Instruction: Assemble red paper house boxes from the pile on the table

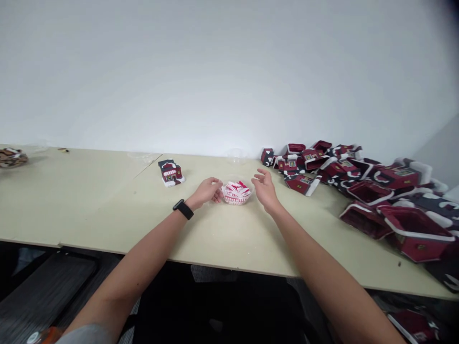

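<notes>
A clear plastic bowl (251, 187) stands on the table, filled with small red-and-white striped pieces (235, 191). My left hand (208, 192) is at the bowl's left side, fingers loosely curved and close to the rim; whether they touch it I cannot tell. On the other side, my right hand (266, 189) is held open, fingers spread and apart from the rim. Neither hand grips anything visible. Left of the bowl is a small dark red house (171, 173) with a grey snowy roof and a striped awning over its door.
Many similar red houses (394, 179) are heaped on the right, some showing hollow undersides. Clear bowls (236, 155) stand near the wall. Brown pieces (12, 156) lie at the far left of the pale table (89, 205). A grey chair (46, 286) is below its front edge.
</notes>
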`<state>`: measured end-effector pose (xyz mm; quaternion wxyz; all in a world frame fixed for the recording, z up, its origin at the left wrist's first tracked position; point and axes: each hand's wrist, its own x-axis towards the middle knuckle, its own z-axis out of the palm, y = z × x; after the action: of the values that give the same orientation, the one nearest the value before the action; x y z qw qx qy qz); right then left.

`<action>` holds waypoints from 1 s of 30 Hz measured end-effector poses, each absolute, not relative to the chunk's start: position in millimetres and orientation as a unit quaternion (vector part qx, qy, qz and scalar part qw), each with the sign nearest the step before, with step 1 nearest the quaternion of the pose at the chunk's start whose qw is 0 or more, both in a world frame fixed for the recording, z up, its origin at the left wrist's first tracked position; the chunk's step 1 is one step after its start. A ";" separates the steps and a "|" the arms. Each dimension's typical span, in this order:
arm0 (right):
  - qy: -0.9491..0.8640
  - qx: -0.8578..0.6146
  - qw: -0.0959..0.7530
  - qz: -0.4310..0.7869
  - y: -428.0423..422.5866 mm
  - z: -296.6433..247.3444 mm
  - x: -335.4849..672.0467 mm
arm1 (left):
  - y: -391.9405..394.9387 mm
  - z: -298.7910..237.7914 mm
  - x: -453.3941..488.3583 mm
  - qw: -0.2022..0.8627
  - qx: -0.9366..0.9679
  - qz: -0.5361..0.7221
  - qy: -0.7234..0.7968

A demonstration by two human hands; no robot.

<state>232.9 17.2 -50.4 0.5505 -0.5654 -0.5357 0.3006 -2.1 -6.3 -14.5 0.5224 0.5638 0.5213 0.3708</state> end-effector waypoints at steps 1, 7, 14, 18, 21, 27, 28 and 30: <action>-0.537 -0.564 0.549 0.302 17.6 -50.5 233.1 | -5.8 -14.2 -2.2 0.517 0.567 0.371 0.523; -0.559 -0.553 0.521 0.331 11.8 -46.6 232.1 | -1.6 -17.7 -5.6 0.421 0.625 0.374 0.540; -0.616 -0.570 0.503 0.207 22.9 -31.6 254.2 | 0.2 -21.6 -9.1 0.321 0.689 0.345 0.551; -0.516 -0.680 0.520 0.021 34.8 -24.8 311.0 | 1.7 -19.6 -10.0 0.309 0.696 0.337 0.553; -0.439 -0.746 0.501 -0.004 32.8 -28.4 350.5 | 1.8 -18.4 -10.0 0.306 0.700 0.332 0.553; -0.412 -0.775 0.478 0.041 25.6 -29.3 371.0 | 1.4 -18.7 -9.9 0.323 0.694 0.344 0.543; -0.405 -0.772 0.488 0.035 25.1 -27.0 370.0 | 1.5 -18.8 -9.8 0.326 0.692 0.346 0.543; -0.397 -0.769 0.500 0.022 24.7 -22.6 367.7 | 1.2 -18.5 -9.4 0.333 0.687 0.351 0.541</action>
<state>367.7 24.7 -22.6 0.5002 -0.7694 -0.3967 0.0223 -9.4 1.2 -18.5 0.3333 0.6875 0.5413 0.3511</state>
